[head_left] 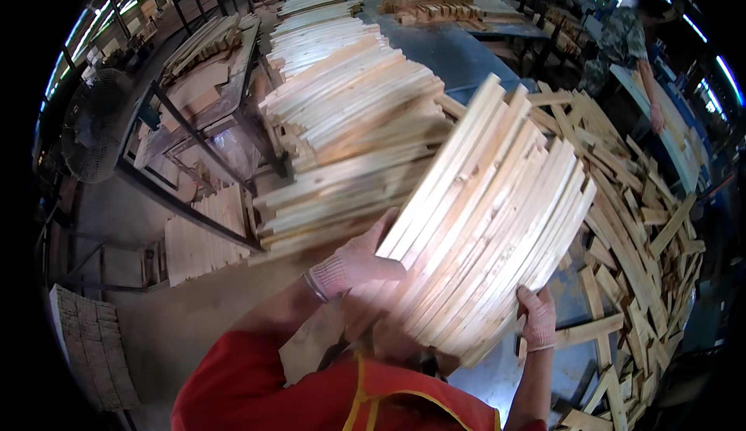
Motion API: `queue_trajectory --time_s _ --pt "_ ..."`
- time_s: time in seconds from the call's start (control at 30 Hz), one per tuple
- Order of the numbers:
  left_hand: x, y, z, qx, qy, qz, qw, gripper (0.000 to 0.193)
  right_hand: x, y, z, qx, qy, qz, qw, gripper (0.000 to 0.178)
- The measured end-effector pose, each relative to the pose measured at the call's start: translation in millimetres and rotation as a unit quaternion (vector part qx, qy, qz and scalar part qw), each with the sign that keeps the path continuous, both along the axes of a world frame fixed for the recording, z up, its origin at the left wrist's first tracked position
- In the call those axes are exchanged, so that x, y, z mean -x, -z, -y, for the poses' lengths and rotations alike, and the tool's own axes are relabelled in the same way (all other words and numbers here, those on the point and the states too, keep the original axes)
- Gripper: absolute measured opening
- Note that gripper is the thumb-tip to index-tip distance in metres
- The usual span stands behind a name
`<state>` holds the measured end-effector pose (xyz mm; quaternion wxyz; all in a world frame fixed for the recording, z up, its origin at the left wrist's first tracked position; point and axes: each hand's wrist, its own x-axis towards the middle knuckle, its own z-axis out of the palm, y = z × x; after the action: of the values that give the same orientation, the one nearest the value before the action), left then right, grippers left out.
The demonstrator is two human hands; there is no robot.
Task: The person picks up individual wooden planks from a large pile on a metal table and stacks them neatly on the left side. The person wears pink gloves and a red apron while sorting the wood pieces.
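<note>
A broad bundle of pale wooden strips (474, 229), packed side by side with uneven ends, is held tilted in front of my body. Gripping its left side is my left hand (361, 260), in a light knitted glove, with the thumb on top. My right hand (537, 318), gloved too, clasps the right edge near the lower corner. The fingers under the wood are hidden on both sides. Just beyond and to the left lies a long stack of similar wooden strips (350, 105), its nearer part blurred, on a table.
A tangled heap of loose wooden pieces (629, 229) spreads along the right. Further back, a blue-grey tabletop (435, 50) carries more strips. At left stand a metal-framed rack (194, 120), a floor fan (93, 124) and a stacked block (89, 345). A person (622, 43) works at the far right.
</note>
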<state>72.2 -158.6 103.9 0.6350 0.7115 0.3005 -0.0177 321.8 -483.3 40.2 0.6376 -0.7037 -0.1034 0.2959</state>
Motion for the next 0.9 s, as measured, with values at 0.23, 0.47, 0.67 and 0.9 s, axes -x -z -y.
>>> queue_trajectory --time_s 0.23,0.47,0.67,0.9 --pt "-16.2 -32.9 -205.7 0.149 -0.094 0.274 0.945 0.101 -79.4 -90.0 -271.9 0.013 -0.153 0.074 0.985 0.059" --pt "-16.2 45.9 -457.9 -0.077 -0.118 0.179 0.974 0.044 -99.4 -49.9 -503.9 -0.136 -0.241 0.037 0.960 0.073" --pt "-33.3 16.1 -462.2 -0.298 -0.145 -0.126 0.935 0.057 -102.3 8.5 -495.1 -0.070 -0.235 0.055 0.968 0.080" --pt "-55.6 7.7 -333.4 -0.676 -0.129 -0.171 0.705 0.077 -205.1 65.4 -273.1 0.043 -0.085 0.215 0.972 0.056"
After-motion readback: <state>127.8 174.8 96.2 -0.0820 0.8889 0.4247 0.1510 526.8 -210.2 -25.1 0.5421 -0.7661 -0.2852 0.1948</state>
